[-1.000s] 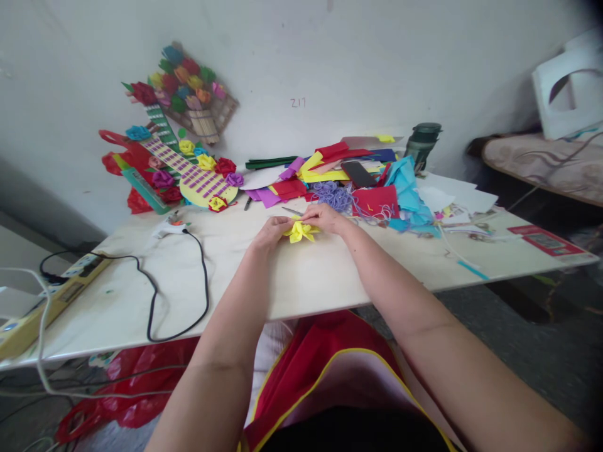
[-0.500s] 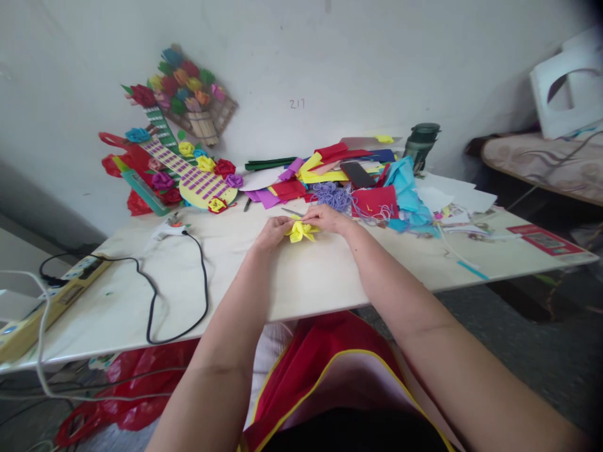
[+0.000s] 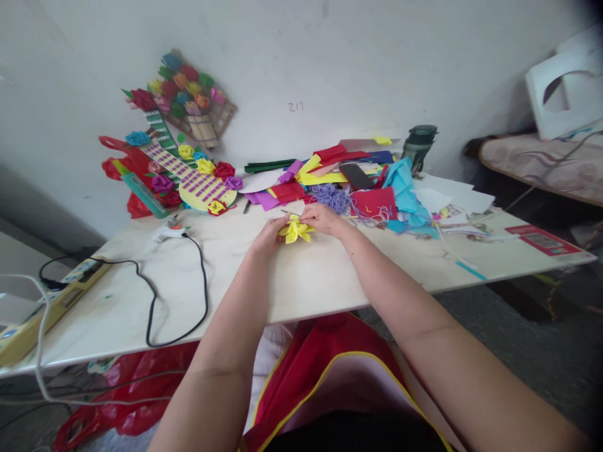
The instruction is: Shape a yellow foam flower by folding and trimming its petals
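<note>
A yellow paper flower [image 3: 296,231] with pointed petals sits between my hands, a little above the white table [image 3: 311,282]. My left hand [image 3: 270,235] is closed on the flower's left side. At its upper right edge, the fingers of my right hand [image 3: 323,220] are pinched together by a petal. A thin grey stick-like tool shows between the two hands, behind the flower; its kind and which fingers grip it are too small to tell. Just beyond my hands lie purple yarn [image 3: 332,197] and a red piece of crepe paper [image 3: 374,204].
Coloured paper strips, a phone [image 3: 356,176] and a dark bottle [image 3: 418,148] line the back. To the left are a glue gun [image 3: 170,231] with its black cord, a power strip [image 3: 70,292] and flower-decorated crafts [image 3: 207,188]. White paper scraps [image 3: 464,199] lie at right.
The yellow flower has turned, so its petals now spread more towards me and to the left. Both hands remain close together around it, with slight shifts.
</note>
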### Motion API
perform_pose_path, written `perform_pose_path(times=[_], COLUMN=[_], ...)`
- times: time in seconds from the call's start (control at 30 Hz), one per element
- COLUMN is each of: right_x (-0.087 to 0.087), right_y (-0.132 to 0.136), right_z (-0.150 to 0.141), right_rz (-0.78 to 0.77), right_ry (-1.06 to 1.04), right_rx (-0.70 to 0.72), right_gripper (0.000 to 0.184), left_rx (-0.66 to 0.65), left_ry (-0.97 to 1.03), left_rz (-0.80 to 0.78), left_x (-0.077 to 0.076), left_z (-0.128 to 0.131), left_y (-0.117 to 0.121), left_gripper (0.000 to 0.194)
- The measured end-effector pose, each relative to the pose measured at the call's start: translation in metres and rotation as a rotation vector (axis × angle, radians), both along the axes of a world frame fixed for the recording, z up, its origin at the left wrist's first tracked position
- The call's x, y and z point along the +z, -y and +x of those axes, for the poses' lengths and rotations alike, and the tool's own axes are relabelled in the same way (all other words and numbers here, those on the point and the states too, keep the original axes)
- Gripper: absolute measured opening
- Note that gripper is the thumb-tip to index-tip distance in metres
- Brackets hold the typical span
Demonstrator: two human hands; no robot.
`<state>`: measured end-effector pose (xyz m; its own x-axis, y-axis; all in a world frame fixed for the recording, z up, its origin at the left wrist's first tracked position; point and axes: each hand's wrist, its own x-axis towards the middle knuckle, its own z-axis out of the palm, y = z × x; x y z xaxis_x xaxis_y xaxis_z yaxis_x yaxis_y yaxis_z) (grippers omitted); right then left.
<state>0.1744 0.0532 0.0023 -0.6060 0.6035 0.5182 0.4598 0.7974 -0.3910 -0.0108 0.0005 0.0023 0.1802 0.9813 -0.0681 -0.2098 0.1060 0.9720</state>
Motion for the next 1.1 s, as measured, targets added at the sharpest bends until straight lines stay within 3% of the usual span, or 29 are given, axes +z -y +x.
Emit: perform_pose_path(times=[0.2, 0.53, 0.77, 1.1], right_x=[0.007, 0.016, 0.016, 0.021], right_y=[0.01, 0.025, 0.028, 0.035], right_z=[-0.002, -0.007, -0.008, -0.007], right_rz=[0.028, 0.025, 0.114, 0.182], right_ry=[0.078, 0.145, 0.161, 0.25], right_rx=[-0.101, -0.171, -0.177, -0.21], right_gripper=[0.021, 0.023, 0.026, 0.03], left_rx=[0.029, 0.091, 0.112, 0.025], left_ry=[-0.031, -0.113, -0.082, -0.02], left_rz=[-0.014, -0.001, -0.083, -0.089], left_x=[0.004, 0.0, 0.003, 0.007], left_z=[0.001, 0.001, 0.003, 0.001], left_y=[0.003, -0.001, -0.001, 0.004], left_gripper=[0.018, 0.018, 0.017, 0.017])
